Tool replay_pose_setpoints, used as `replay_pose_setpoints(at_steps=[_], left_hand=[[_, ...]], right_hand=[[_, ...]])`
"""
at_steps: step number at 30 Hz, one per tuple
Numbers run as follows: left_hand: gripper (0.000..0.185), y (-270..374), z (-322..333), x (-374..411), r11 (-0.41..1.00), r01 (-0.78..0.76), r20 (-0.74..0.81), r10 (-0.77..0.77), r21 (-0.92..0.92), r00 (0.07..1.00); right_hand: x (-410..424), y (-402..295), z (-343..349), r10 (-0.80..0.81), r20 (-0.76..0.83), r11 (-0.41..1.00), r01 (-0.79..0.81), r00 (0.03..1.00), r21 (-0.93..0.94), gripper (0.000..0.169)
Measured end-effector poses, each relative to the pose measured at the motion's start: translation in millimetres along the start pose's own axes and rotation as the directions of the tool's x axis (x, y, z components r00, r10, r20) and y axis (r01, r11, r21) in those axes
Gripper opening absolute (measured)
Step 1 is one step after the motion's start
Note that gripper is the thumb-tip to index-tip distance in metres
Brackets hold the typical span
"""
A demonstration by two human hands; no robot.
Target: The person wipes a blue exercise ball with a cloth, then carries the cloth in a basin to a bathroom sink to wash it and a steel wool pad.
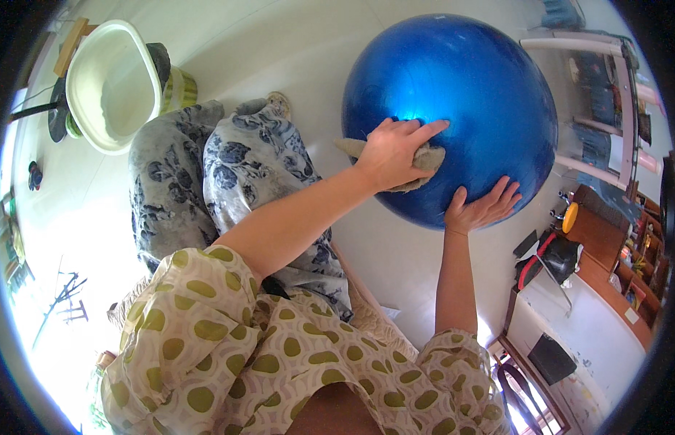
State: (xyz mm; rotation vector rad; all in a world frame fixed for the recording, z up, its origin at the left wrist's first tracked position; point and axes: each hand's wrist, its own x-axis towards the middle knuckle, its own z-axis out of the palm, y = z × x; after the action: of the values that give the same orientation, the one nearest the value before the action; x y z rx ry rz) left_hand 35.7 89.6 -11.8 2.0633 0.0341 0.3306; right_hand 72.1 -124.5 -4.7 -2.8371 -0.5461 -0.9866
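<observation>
A large shiny blue exercise ball rests on the floor in front of me. My left hand grips a bunched grey-brown cloth against the near left side of the ball, with one end of the cloth sticking out to the left of the hand. The extended index finger touches the ball's surface. Lower on the ball, at its near right edge, my right hand lies with its fingers spread and holds nothing.
At upper left a whitish plastic tub stands beside a green striped container. My bent legs in patterned trousers are left of the ball. A pale metal frame stands right of it, above a brown wooden desk. A black bag lies at lower right.
</observation>
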Motion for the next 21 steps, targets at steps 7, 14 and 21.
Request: replay_pose_setpoints(at_steps=[7, 14, 21], left_hand=[[0.071, 1.7, -2.7, 0.1, 0.999, 0.026, 0.032, -0.027, 0.024, 0.999], [0.070, -1.6, 0.0, 0.3, 0.999, 0.036, 0.026, -0.036, -0.001, 0.999], [0.069, -0.5, -2.8, 1.7, 1.000, 0.031, 0.020, -0.031, 0.000, 0.999]], right_hand=[[-3.3, 2.6, 1.4, -0.004, 0.011, 1.000, 0.005, 1.000, -0.022, 0.082], [-3.0, 2.6, 2.8, -0.018, 0.002, 1.000, 0.018, 1.000, -0.015, 0.081], [0.1, 0.4, 3.1, -0.004, -0.002, 1.000, 0.004, 1.000, -0.005, 0.081]])
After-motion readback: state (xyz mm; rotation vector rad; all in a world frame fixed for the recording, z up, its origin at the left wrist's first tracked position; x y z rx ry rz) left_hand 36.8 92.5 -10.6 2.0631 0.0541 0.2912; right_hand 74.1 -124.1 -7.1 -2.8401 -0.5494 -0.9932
